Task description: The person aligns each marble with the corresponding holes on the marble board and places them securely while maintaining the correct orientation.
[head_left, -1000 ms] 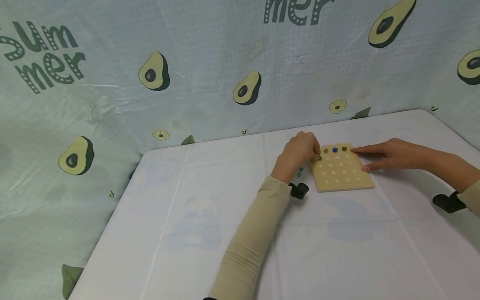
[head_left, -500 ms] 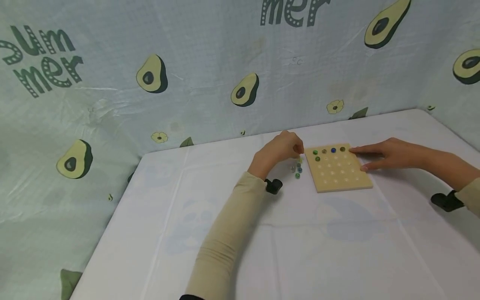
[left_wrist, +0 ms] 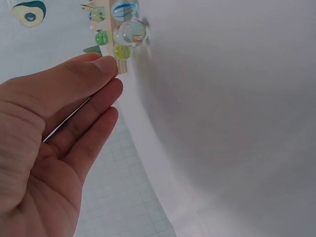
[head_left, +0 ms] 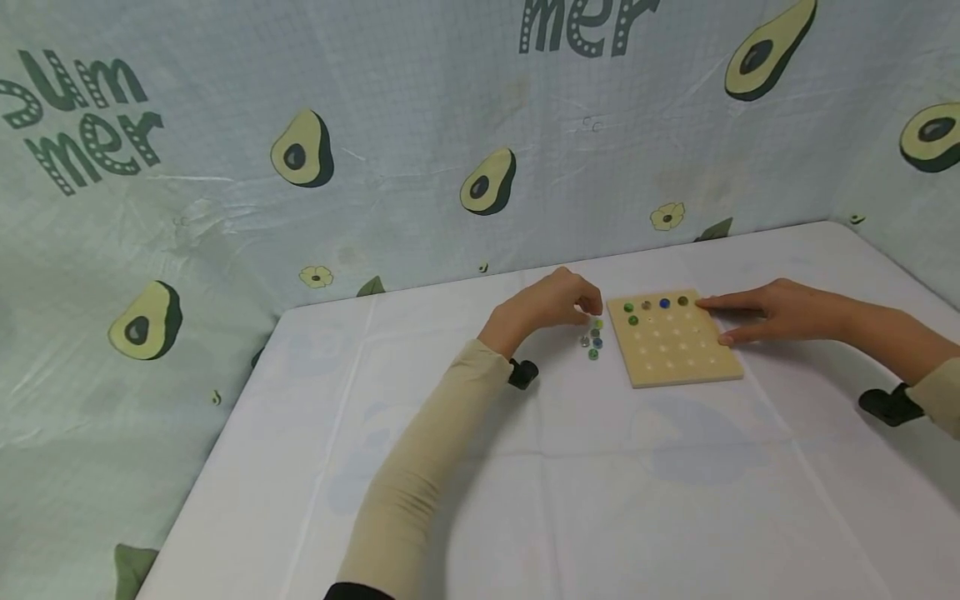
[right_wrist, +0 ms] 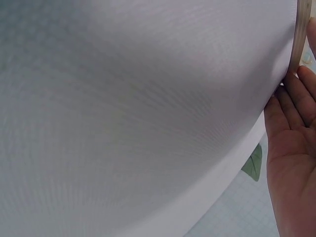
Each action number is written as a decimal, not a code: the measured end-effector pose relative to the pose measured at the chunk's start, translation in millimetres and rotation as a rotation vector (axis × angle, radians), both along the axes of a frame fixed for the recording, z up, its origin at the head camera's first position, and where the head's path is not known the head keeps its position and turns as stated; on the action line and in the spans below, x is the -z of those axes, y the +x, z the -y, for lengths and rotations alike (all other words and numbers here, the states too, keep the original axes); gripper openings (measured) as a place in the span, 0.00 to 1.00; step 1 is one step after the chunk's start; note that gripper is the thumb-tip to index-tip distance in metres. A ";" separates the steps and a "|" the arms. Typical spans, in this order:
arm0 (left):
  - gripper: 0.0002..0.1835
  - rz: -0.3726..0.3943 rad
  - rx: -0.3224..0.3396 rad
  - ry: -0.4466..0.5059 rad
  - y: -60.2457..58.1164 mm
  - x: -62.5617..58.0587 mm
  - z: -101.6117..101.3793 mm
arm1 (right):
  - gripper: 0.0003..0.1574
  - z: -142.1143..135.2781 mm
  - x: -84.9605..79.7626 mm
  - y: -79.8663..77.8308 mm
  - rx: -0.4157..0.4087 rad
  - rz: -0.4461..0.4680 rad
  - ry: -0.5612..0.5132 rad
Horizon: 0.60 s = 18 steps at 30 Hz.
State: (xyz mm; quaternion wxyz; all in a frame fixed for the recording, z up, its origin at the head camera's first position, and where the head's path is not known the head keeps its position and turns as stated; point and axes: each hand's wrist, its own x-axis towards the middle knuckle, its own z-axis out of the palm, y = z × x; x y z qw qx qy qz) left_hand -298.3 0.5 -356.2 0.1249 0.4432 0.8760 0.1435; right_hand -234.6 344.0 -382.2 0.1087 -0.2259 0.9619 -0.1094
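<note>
The left hand (head_left: 547,308) had its thumb and forefinger tips close together beside a yellow-green marble (left_wrist: 122,51); whether they pinched anything could not be told. With 12 o'clock at the far side, loose marbles (head_left: 597,342), clear, blue and green, sat at its 4 o'clock, standing between it and the board (head_left: 690,350), which lay flat at about 3 o'clock. Four seated marbles (head_left: 664,303) lined the board's far row, a fifth sat in the next row, and bare hollows filled much of the rest. Against the board's 2 o'clock edge, the right hand (head_left: 795,312) touched with fingers extended and thumb spread apart.

Beige sleeves (head_left: 412,483) and black devices (head_left: 522,374) came next at the wrists, then the white desk (head_left: 637,517) with faint blue prints. Beyond it hung a pale sheet (head_left: 405,83). At the left hand's 10 o'clock, dotted green lettering (head_left: 108,143) read "Sum mer", its S clipped by the view's edge; at 12, a second word (head_left: 581,29) read "mer", cut along its top. Printed avocados (head_left: 302,148), flowers (head_left: 317,277) and leaves surrounded them.
</note>
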 end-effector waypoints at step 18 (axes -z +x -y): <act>0.11 -0.006 0.059 0.020 -6.2 11.0 -2.1 | 0.45 0.6 -1.3 -0.9 -0.014 0.006 0.007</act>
